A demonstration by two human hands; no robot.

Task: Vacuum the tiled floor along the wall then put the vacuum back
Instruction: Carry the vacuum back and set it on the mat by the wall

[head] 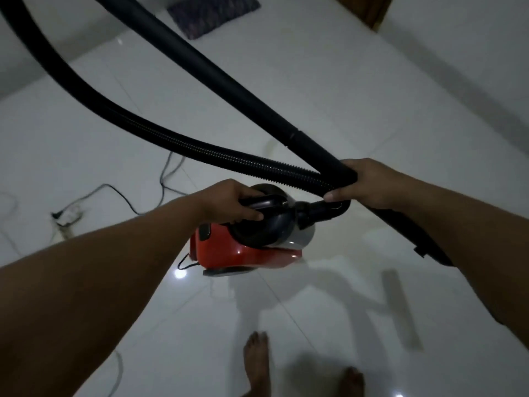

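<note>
The left hand (239, 203) is closed around the black carry handle on top of the vacuum (252, 242), a red and grey canister that hangs above the tiled floor (329, 90) near the middle of the view, its shadow lying on the tiles below and to the right. The right hand (363, 181) is clamped on the rigid black tube (200, 61) together with the end of the ribbed hose (177, 141), thumb pressed under the hose bend where it plugs into the front of the canister. The tube runs from this hand up and away to the top left; the hose loops out in a wide arc to the upper left and out of the top edge. A further dark section of tube sticks out below the right forearm toward the right edge.

Around the vacuum, a power cord (120, 193) lies loose on the floor to the left, curling toward a plug and a white extension strip (64, 217). A short black cord loop (186, 263) hangs at the rear of the canister. A dark patterned mat (211, 12) lies at the far edge of the floor, by the wall. 2 bare feet (256, 359) stand at the near edge of the floor.

The floor is glossy white tile with thin joints and bright light reflections; pale walls (472, 38) meet it at the left and at the right, and a brown wooden frame (378, 10) shows at the top right.
</note>
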